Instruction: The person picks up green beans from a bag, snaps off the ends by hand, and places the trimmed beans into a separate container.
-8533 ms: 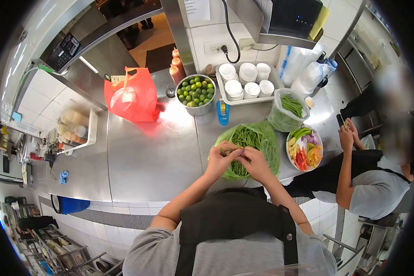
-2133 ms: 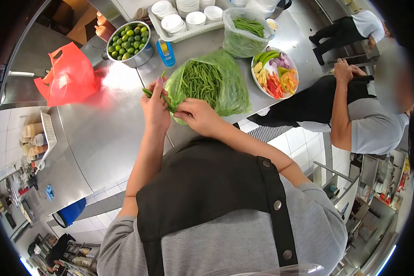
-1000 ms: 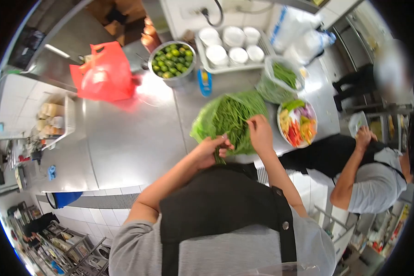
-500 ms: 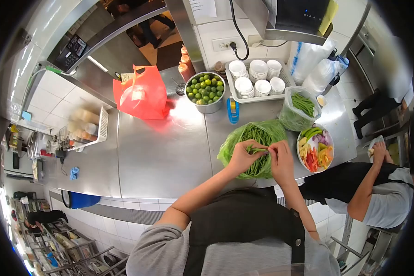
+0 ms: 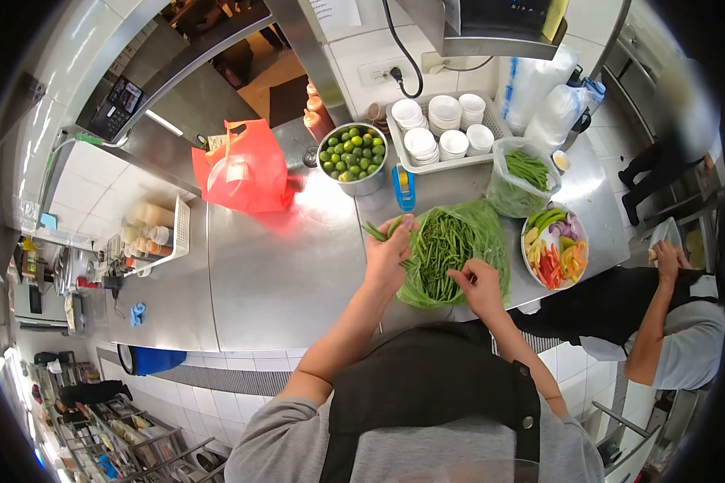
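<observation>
A green plastic bag (image 5: 495,241) lies spread on the steel counter, full of green beans (image 5: 443,253). At its left edge my left hand (image 5: 389,256) is closed around a few green beans, whose ends stick out above the fingers. My right hand (image 5: 477,283) hovers over the bag's lower right part, fingers curled together; whatever sits between thumb and fingertips is too small to make out. Behind the bag, a clear plastic bag (image 5: 515,193) holds more green beans. Just right of it is a plate (image 5: 576,280) of cut peppers and other vegetables.
On the steel counter (image 5: 290,282) stand a red bag (image 5: 246,169), a metal pot (image 5: 366,187) of green limes, a blue tape dispenser (image 5: 404,193) and a basket (image 5: 451,165) of small white cups. A co-worker (image 5: 660,322) stands at the right. Sauce bottles (image 5: 318,113) stand behind the pot.
My hands have come apart from their meeting point above the beans. The left moved left and up with its green beans; the right dropped lower over the bag. The camera view shifted slightly.
</observation>
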Demonstrator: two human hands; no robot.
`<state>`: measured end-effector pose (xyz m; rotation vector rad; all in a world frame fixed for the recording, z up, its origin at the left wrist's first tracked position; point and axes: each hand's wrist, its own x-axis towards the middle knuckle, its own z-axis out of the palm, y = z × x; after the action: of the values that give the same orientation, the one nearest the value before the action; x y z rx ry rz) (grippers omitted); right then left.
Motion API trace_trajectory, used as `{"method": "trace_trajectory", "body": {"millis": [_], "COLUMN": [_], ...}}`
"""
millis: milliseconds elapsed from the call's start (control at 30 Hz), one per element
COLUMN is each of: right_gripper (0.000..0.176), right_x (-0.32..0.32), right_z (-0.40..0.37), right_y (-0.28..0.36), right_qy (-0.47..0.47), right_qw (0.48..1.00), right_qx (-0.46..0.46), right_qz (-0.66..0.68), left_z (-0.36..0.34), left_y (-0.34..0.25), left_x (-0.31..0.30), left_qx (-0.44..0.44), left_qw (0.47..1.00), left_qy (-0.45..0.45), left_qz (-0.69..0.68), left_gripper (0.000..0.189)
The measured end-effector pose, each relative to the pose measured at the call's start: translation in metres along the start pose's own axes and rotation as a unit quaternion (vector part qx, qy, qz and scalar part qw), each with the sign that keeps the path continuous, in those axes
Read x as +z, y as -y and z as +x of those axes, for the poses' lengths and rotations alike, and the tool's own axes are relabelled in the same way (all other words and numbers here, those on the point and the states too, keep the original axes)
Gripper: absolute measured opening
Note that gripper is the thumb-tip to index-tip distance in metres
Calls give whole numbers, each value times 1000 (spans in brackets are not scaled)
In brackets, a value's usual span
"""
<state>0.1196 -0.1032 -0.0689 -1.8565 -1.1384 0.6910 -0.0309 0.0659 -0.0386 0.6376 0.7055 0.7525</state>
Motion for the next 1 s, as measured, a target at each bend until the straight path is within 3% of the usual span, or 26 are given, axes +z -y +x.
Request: {"method": "trace_trajectory", "body": {"millis": [33, 167, 233, 433, 533, 833, 933, 1000], "right_gripper": [16, 23, 28, 30, 26, 14, 14, 14], "right_x": [2, 10, 9, 23, 35, 35, 47, 42], "right_z": [-1, -1, 1, 6, 4, 1, 2, 2], "right_y": [-7, 1, 40, 35, 17, 36, 27, 26], "right_qy": [31, -9, -14, 20, -12, -22, -80, -76], "right_qw": [999, 995, 986, 996, 984, 994, 984, 990], "right_qx": [26, -30, -37, -36, 1, -45, 1, -11], "right_qz": [-15, 97, 161, 85, 178, 97, 159, 120], "left_z": [-1, -3, -9, -14, -15, -11, -13, -12], "left_y": [0, 4, 14, 21, 10, 23, 23, 21], "left_x": [-2, -1, 2, 18, 17, 6, 6, 6], "left_qx": [1, -20, -35, 17, 60, 42, 49, 60], "left_qw": [1000, 999, 996, 992, 991, 989, 992, 992], "left_qy": [-7, -10, 6, 10, -6, -4, -9, -18], "left_qz": [2, 47, 79, 125, 116, 140, 120, 106], "left_gripper": [12, 12, 12, 12, 10, 12, 11, 11]}}
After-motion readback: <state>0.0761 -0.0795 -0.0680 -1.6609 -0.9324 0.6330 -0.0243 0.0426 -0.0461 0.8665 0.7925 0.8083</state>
